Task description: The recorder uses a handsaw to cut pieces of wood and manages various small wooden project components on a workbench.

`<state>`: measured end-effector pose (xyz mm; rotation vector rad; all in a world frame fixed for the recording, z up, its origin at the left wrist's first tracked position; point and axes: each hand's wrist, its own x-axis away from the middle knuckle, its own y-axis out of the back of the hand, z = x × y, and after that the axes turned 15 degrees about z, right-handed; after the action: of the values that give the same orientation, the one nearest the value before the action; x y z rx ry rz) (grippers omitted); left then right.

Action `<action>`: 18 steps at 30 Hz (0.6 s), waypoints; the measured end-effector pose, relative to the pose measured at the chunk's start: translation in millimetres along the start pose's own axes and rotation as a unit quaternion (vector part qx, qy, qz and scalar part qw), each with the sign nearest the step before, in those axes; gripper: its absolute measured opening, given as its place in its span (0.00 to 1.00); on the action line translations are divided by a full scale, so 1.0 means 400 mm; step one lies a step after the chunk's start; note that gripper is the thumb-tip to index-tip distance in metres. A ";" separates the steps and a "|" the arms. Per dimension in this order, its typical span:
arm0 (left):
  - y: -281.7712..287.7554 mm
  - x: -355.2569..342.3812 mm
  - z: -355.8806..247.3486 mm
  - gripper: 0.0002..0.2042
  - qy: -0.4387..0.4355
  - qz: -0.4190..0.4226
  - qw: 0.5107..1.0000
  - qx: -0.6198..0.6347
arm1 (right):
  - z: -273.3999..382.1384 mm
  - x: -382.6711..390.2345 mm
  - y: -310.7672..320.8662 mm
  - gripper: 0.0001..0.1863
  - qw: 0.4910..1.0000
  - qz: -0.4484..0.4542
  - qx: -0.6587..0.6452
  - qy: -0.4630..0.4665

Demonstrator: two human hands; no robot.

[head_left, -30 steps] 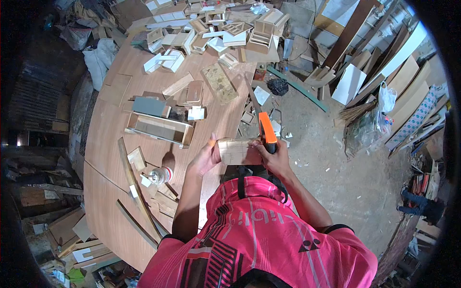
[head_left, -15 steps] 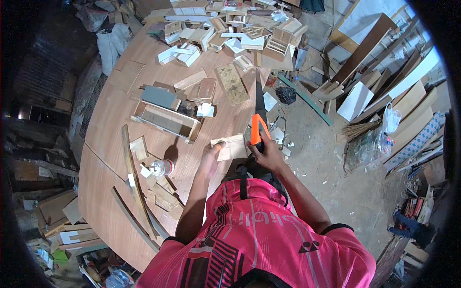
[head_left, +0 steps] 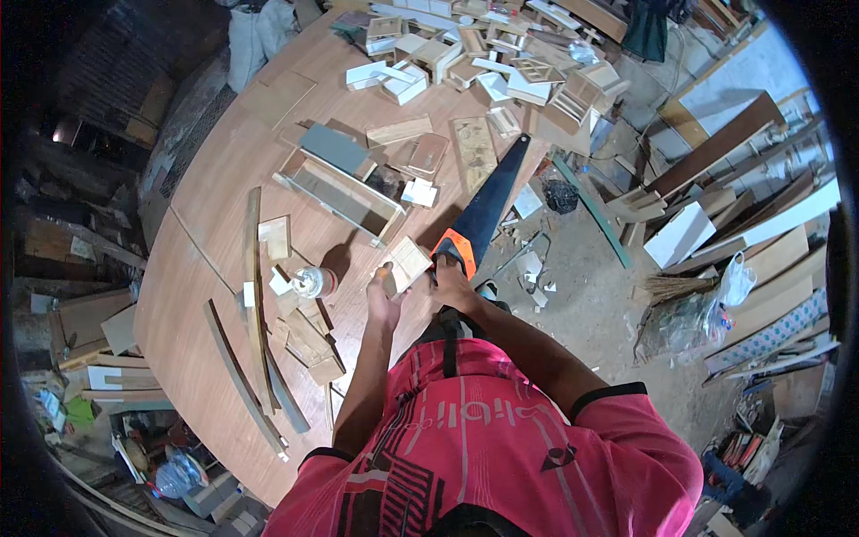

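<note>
My left hand (head_left: 385, 298) is closed around the lower left edge of a small pale wooden board (head_left: 412, 264), which carries thin marked lines. My right hand (head_left: 453, 285) grips the orange and black handle of a hand saw (head_left: 492, 201). The dark blade slants away to the upper right over the table's edge, its flat side showing. The saw's handle is close beside the board's right side; whether they touch I cannot tell. Left of the hands, a jar with white contents (head_left: 313, 282) stands on the table near several wood offcuts (head_left: 304, 340).
On the wooden table (head_left: 197, 295) lie an open wooden box (head_left: 340, 197), a grey-green panel (head_left: 335, 148) and long curved strips (head_left: 255, 295). Small wooden boxes (head_left: 438, 54) are heaped at the far end. Boards (head_left: 716, 143) lean at the right, above a littered floor (head_left: 573, 313).
The saw has turned from edge-on to flat, its blade tip now further right. The board has tilted and come nearer the handle. The whole view has shifted and rotated.
</note>
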<state>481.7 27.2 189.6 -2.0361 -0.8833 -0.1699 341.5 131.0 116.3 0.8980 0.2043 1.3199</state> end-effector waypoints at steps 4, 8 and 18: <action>0.032 0.001 0.048 0.14 0.001 -0.008 1.000 0.005 | -0.011 -0.056 -0.047 0.32 1.000 0.007 0.027 -0.011; 0.089 -0.033 0.095 0.14 0.006 -0.009 0.999 0.052 | -0.008 -0.063 -0.060 0.34 0.995 0.063 0.058 -0.054; 0.074 -0.152 0.106 0.16 -0.004 0.016 0.999 0.045 | -0.063 -0.076 -0.006 0.25 0.999 0.028 -0.016 0.031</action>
<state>447.5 17.7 118.0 -1.9666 -0.8490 -0.1026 319.4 115.4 87.5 0.8417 0.2068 1.3999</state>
